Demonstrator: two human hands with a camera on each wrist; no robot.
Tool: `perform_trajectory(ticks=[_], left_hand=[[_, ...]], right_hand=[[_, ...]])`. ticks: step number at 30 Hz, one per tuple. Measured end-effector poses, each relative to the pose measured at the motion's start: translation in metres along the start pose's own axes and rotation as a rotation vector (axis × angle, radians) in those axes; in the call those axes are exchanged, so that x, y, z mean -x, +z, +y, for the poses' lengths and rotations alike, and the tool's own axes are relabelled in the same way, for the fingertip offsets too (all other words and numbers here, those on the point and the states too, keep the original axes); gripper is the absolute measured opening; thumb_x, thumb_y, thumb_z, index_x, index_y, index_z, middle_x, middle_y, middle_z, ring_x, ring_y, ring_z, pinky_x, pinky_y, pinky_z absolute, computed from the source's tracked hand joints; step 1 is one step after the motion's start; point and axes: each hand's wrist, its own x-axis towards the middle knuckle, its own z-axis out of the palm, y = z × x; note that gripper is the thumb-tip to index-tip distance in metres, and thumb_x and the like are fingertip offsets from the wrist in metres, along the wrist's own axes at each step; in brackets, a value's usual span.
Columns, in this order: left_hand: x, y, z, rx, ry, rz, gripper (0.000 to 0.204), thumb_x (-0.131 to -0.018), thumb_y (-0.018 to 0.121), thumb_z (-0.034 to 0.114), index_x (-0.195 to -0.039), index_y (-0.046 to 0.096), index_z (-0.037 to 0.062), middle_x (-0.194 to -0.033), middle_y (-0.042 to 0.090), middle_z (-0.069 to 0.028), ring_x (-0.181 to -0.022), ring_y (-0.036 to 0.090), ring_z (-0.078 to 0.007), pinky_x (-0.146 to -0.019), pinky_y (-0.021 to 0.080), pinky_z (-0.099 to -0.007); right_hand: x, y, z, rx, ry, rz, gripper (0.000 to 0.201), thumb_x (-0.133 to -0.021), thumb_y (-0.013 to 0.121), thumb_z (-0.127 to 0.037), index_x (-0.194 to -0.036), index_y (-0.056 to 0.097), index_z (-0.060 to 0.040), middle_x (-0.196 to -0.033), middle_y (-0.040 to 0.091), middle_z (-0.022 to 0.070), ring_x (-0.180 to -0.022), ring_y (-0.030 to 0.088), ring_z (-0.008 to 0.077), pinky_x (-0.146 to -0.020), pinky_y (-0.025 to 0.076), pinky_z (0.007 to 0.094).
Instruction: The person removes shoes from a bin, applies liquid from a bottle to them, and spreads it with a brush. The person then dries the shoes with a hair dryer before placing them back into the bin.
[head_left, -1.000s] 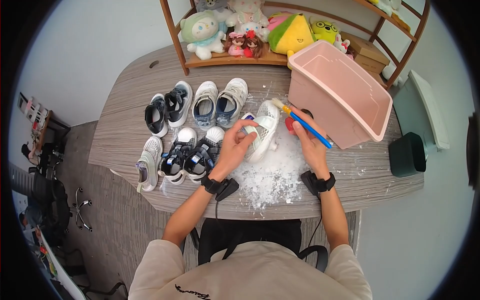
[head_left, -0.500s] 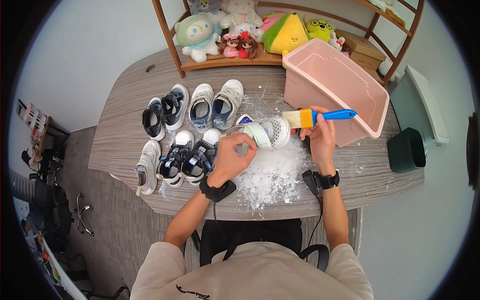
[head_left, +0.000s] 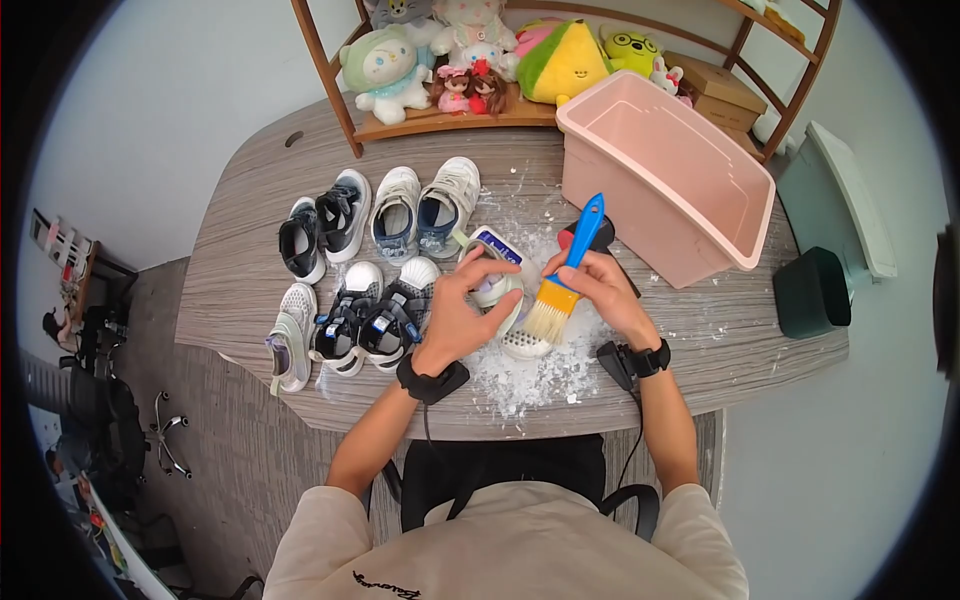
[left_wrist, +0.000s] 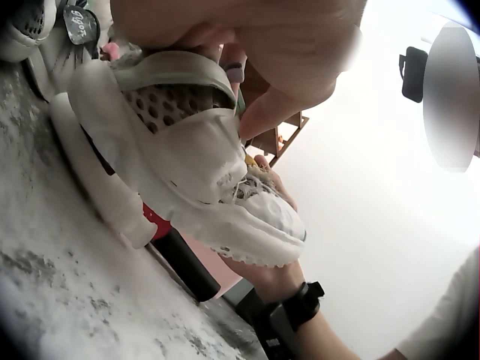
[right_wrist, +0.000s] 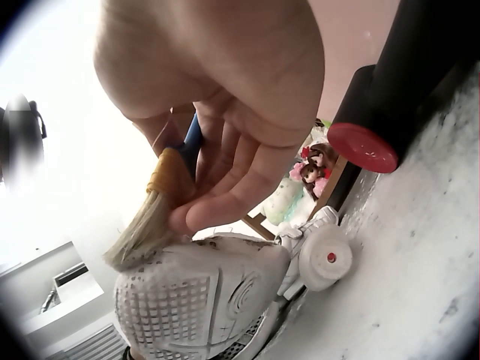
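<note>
A small white shoe (head_left: 525,346) with a pale green strap is held over the powdery patch, toe toward the person. My left hand (head_left: 463,312) grips it at the strap and heel end, as the left wrist view also shows above the shoe (left_wrist: 191,161). My right hand (head_left: 612,292) holds a paint brush (head_left: 590,232) with a blue handle and yellow ferrule. Its pale bristles (head_left: 546,320) lie at the toe in the head view. In the right wrist view, the bristles (right_wrist: 139,236) meet the edge by the shoe's textured sole (right_wrist: 176,300).
White flakes (head_left: 530,390) cover the table's middle. Several shoes (head_left: 400,215) stand in rows at left. A pink bin (head_left: 668,180) sits at the back right, with a black object with a red end (right_wrist: 364,146) before it. Plush toys (head_left: 385,75) fill the rear shelf.
The shoe has turned from pointing away, through pointing right, to toe toward the person. The brush has swung from beside the toe to handle-up, bristles down on the toe.
</note>
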Motion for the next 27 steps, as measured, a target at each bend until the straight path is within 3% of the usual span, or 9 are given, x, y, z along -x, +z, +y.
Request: perform_trajectory(ticks=[2, 6, 7, 9, 11, 13, 18, 21, 27], left_hand=[[0.001, -0.004, -0.006, -0.092, 0.043, -0.105, 0.013, -0.079, 0.074, 0.003, -0.092, 0.073, 0.0029, -0.086, 0.073, -0.008, -0.087, 0.067, -0.0183, -0.117, 0.034, -0.0467], [0.002, -0.008, -0.004, -0.065, 0.037, -0.093, 0.016, -0.077, 0.074, 0.001, -0.093, 0.074, 0.002, -0.085, 0.072, -0.0071, -0.084, 0.066, -0.0165, -0.116, 0.037, -0.0466], [0.003, -0.003, 0.002, 0.074, -0.046, -0.03, 0.015, -0.076, 0.074, 0.002, -0.091, 0.074, 0.0034, -0.084, 0.073, -0.0078, -0.081, 0.067, -0.0187, -0.114, 0.039, -0.0458], [0.002, -0.002, 0.003, 0.216, -0.13, 0.031, 0.013, -0.076, 0.075, 0.004, -0.089, 0.075, 0.0047, -0.083, 0.073, -0.0086, -0.077, 0.068, -0.021, -0.112, 0.042, -0.045], [0.002, -0.007, -0.002, 0.114, 0.074, -0.16, 0.015, -0.076, 0.074, 0.002, -0.091, 0.075, 0.0044, -0.083, 0.073, -0.0082, -0.08, 0.069, -0.02, -0.112, 0.042, -0.0455], [0.003, -0.008, -0.001, 0.145, 0.08, -0.208, 0.016, -0.076, 0.074, 0.002, -0.091, 0.075, 0.0037, -0.084, 0.073, -0.0083, -0.081, 0.069, -0.0199, -0.112, 0.042, -0.0458], [0.003, -0.007, 0.0, 0.207, 0.116, -0.254, 0.016, -0.075, 0.073, 0.0, -0.091, 0.075, 0.0021, -0.085, 0.074, -0.0083, -0.083, 0.07, -0.0194, -0.114, 0.04, -0.0473], [0.004, -0.008, -0.005, 0.192, 0.069, -0.238, 0.017, -0.077, 0.075, 0.002, -0.094, 0.076, 0.0026, -0.088, 0.075, -0.0081, -0.086, 0.07, -0.0185, -0.113, 0.04, -0.0437], [0.007, -0.004, -0.008, 0.138, -0.038, -0.066, 0.015, -0.086, 0.076, 0.009, -0.1, 0.077, 0.0015, -0.096, 0.077, -0.0072, -0.092, 0.068, -0.0137, -0.106, 0.044, -0.035]], right_hand=[[0.001, 0.001, 0.0, 0.015, -0.002, 0.003, 0.028, -0.102, 0.058, -0.025, -0.112, 0.065, 0.0004, -0.101, 0.067, 0.0064, -0.084, 0.066, 0.0115, -0.06, 0.055, 0.0265], [-0.002, -0.001, -0.004, -0.084, -0.001, 0.172, 0.029, -0.103, 0.058, -0.023, -0.119, 0.065, 0.0002, -0.113, 0.067, 0.0087, -0.093, 0.068, 0.0146, -0.062, 0.059, 0.0276], [-0.004, -0.002, -0.002, -0.101, -0.033, 0.26, 0.03, -0.103, 0.058, -0.022, -0.121, 0.065, 0.0002, -0.118, 0.067, 0.0098, -0.099, 0.068, 0.016, -0.065, 0.06, 0.0287], [-0.007, -0.001, 0.0, -0.104, -0.05, 0.256, 0.03, -0.103, 0.058, -0.02, -0.125, 0.064, -0.0006, -0.124, 0.065, 0.0102, -0.105, 0.066, 0.0172, -0.068, 0.062, 0.0299], [-0.006, 0.004, 0.004, -0.116, -0.057, 0.257, 0.032, -0.102, 0.058, -0.018, -0.129, 0.063, -0.0014, -0.13, 0.063, 0.0105, -0.11, 0.064, 0.0183, -0.071, 0.063, 0.031], [-0.006, 0.009, 0.004, -0.091, -0.087, 0.25, 0.032, -0.102, 0.059, -0.018, -0.131, 0.063, -0.0031, -0.133, 0.062, 0.0094, -0.115, 0.062, 0.0186, -0.075, 0.063, 0.0312], [-0.004, 0.01, 0.008, -0.044, -0.084, 0.219, 0.031, -0.102, 0.06, -0.02, -0.128, 0.066, -0.0049, -0.132, 0.063, 0.0089, -0.113, 0.063, 0.0181, -0.075, 0.062, 0.0302], [-0.005, 0.007, 0.008, -0.048, -0.116, 0.222, 0.03, -0.102, 0.059, -0.021, -0.126, 0.066, -0.004, -0.128, 0.065, 0.0098, -0.109, 0.064, 0.0176, -0.073, 0.061, 0.0296], [0.001, -0.002, 0.002, -0.171, -0.128, 0.214, 0.035, -0.107, 0.05, -0.03, -0.115, 0.067, -0.0004, -0.111, 0.069, 0.0094, -0.1, 0.065, 0.015, -0.07, 0.058, 0.0287]])
